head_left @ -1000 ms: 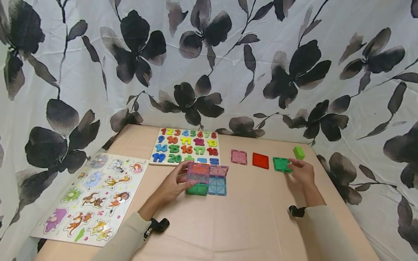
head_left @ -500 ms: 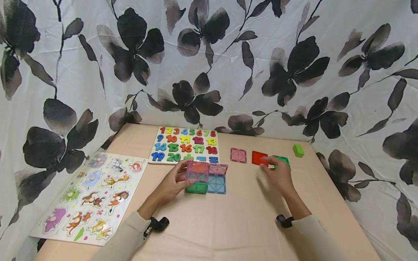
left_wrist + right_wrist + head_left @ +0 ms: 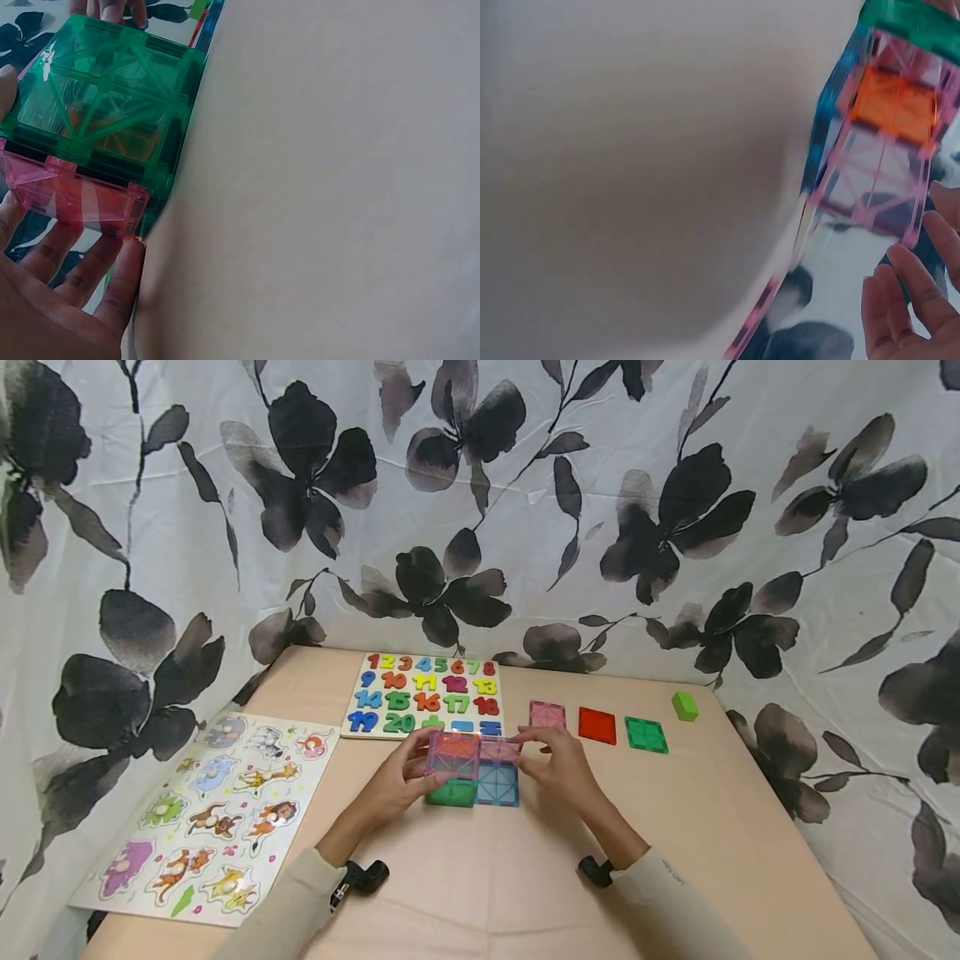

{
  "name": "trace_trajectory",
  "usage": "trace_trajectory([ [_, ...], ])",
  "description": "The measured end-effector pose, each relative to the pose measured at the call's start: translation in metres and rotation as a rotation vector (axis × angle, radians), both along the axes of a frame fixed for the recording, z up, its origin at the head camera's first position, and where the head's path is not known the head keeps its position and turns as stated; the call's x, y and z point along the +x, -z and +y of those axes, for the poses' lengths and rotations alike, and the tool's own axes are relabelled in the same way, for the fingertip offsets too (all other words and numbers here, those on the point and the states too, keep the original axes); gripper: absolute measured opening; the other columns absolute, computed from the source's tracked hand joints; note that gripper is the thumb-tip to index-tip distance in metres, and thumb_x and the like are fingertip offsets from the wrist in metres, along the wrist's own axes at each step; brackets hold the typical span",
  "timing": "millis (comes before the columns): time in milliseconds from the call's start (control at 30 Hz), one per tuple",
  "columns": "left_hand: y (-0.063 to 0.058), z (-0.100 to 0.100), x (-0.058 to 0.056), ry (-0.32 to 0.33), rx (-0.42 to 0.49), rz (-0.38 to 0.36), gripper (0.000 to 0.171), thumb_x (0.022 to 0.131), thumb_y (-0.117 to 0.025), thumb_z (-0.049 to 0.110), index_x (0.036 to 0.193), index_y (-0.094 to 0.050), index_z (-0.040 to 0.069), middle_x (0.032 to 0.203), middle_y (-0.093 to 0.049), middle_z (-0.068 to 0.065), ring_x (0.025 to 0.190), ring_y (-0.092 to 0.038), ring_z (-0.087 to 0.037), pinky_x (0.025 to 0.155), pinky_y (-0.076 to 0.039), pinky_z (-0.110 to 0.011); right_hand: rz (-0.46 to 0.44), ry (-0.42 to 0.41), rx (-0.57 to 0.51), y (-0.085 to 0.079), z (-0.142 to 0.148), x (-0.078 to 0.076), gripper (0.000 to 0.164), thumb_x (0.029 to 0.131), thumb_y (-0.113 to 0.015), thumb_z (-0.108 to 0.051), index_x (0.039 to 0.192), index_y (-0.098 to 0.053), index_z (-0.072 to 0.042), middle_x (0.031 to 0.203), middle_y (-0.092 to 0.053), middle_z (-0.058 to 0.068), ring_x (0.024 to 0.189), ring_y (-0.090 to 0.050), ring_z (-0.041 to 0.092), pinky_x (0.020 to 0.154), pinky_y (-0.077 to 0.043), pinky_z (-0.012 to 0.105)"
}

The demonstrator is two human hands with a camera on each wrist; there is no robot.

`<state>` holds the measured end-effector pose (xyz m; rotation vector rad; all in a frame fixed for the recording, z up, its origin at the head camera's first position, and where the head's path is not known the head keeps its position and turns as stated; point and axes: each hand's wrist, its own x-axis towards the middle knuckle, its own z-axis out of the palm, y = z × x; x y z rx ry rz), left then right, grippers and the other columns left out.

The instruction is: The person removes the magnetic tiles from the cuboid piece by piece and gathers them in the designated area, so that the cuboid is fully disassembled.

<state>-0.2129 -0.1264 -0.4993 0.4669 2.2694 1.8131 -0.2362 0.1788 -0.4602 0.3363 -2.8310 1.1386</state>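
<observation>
My left hand (image 3: 386, 789) grips the left side of a small structure of translucent magnetic tiles, its thumb at the front and fingers behind. A green tile (image 3: 452, 792) and a blue tile (image 3: 497, 785) form its front; pink tiles (image 3: 454, 757) stand above. In the right wrist view an orange tile (image 3: 896, 105) shows among the pink ones. My right hand (image 3: 564, 768) is at the structure's right side, fingers spread by the edge of a pink tile (image 3: 877, 176). Whether its fingertips touch that edge is unclear.
Loose tiles lie in a row on the right: pink (image 3: 547, 714), red (image 3: 597, 725) and green (image 3: 647, 735). A light green block (image 3: 686, 706) sits behind them. A number puzzle board (image 3: 424, 695) is behind the structure; an animal puzzle board (image 3: 202, 814) lies left.
My right hand has moved left from the loose green tile, past the red one, to the structure's right side, leaving the loose tiles on the table. The left hand keeps its grip.
</observation>
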Motion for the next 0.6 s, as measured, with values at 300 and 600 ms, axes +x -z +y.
trace_trajectory([
  [300, 0.001, -0.001, 0.0, -0.008, 0.007, 0.01, 0.074, 0.101, -0.076, 0.032, 0.163, -0.035, 0.032, 0.16, -0.048, -0.014, 0.142, -0.056, -0.041, 0.115, -0.053, -0.052, 0.039, -0.048, 0.011, 0.004, -0.032, -0.005, 0.015, 0.091, -0.085, -0.014, 0.105, -0.084, -0.02, 0.126, -0.078, 0.002, 0.111, -0.065, 0.024, 0.087, -0.061, 0.041],
  [600, 0.001, 0.0, 0.0, -0.011, 0.014, 0.008, 0.074, 0.101, -0.076, 0.031, 0.162, -0.036, 0.034, 0.16, -0.048, -0.014, 0.142, -0.056, -0.041, 0.114, -0.054, -0.052, 0.004, -0.016, -0.004, 0.005, -0.029, -0.011, 0.019, 0.095, -0.079, -0.006, 0.103, -0.087, -0.022, 0.112, -0.079, -0.002, 0.102, -0.066, 0.021, 0.083, -0.061, 0.032],
])
